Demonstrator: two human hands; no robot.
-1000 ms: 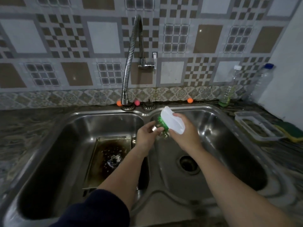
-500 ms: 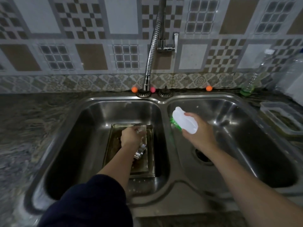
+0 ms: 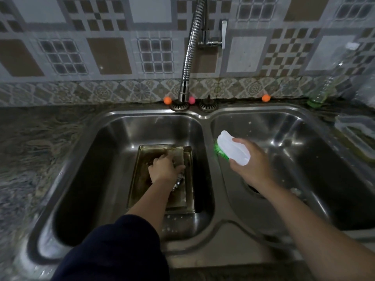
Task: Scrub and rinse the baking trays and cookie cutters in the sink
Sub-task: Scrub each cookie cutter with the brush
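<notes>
The left hand (image 3: pixel 163 171) has moved from the divider down into the left basin, onto the stacked baking trays (image 3: pixel 142 175). Its fingers are curled at a metal cookie cutter (image 3: pixel 178 182) lying on the top tray (whether they grasp it or have just let go cannot be told). The right hand (image 3: pixel 250 165) remains over the right basin, fingers wrapped round the scrub brush (image 3: pixel 232 148), bristles facing left. Judgement: one cutter is done and the next is being fetched. The trays sit close against the divider wall; open room lies on their left. The faucet (image 3: pixel 191 49) hangs above, no water visible.
</notes>
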